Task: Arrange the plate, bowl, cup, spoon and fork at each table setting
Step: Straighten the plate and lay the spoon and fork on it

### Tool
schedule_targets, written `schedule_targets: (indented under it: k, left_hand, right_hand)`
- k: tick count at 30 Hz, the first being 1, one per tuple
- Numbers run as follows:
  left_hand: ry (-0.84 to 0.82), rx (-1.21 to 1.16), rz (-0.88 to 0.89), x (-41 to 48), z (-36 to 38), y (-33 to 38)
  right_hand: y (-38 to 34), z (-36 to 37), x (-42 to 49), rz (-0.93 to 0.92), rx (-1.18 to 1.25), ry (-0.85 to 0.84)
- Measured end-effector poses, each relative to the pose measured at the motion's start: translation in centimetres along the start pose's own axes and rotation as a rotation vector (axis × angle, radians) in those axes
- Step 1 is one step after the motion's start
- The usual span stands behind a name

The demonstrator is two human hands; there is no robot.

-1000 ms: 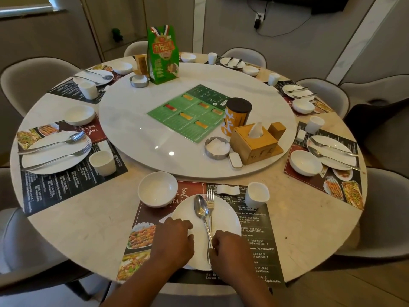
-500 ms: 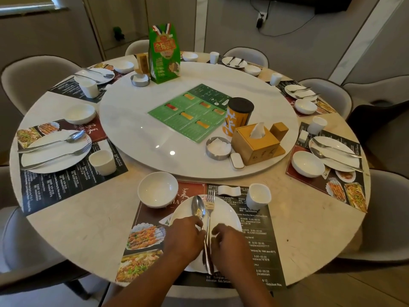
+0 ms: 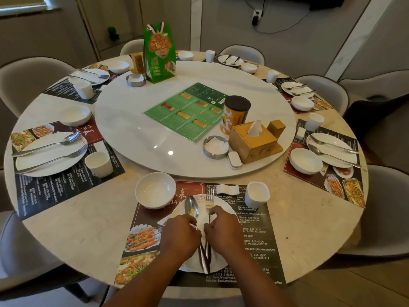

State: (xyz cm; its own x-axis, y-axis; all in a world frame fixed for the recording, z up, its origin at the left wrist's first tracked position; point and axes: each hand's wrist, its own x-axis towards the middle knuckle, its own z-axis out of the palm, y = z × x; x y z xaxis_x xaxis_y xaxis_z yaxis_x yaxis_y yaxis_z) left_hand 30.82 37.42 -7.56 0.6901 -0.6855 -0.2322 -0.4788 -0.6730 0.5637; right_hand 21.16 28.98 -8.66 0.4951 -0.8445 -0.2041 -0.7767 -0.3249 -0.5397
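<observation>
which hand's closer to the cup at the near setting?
Right. The right hand, holding the fork, is just down-left of the cup; the left hand, holding the spoon, is farther left of it.

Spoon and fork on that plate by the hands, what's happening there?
A person is laying the nearest place at the round marble table. Their left hand pinches the handle of the silver metal spoon, their right hand that of the silver metal fork; both lie side by side on the round white plate. The white bowl sits beyond it on the left, the white cup on the right.
</observation>
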Motion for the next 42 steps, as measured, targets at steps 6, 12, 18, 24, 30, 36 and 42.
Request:
schedule_targets:
  k: [6,12,18,24,30,36,42]
  left_hand:
    - [-0.032,0.006,0.007,0.3,-0.8,-0.6]
    - [-0.072,-0.002,-0.001,0.4,-1.2,-1.1]
    - [-0.097,-0.011,-0.010,0.5,-1.3,-1.2]
    - [-0.108,-0.011,0.012,0.8,-1.5,-1.6]
    - [-0.109,-0.004,0.011,0.8,-1.6,-1.7]
    - [-0.109,-0.003,0.010,0.6,-1.8,-1.8]
    - [-0.123,-0.029,-0.010,0.4,-2.0,-1.8]
  right_hand:
    - [0.4,-0.4,0.1,0.020,-0.033,0.007]
    - [0.8,-0.6,-0.3,0.026,-0.021,-0.005]
    - [1.5,-0.6,-1.3,0.032,0.006,-0.026]
    - [2.0,-1.3,-1.5,0.031,-0.011,-0.029]
    - [2.0,-1.5,-1.6,0.025,0.009,-0.035]
    - [1.8,-1.5,-1.8,0.040,0.016,-0.032]
    - [1.8,-1.6,-1.8,0.046,0.008,-0.033]
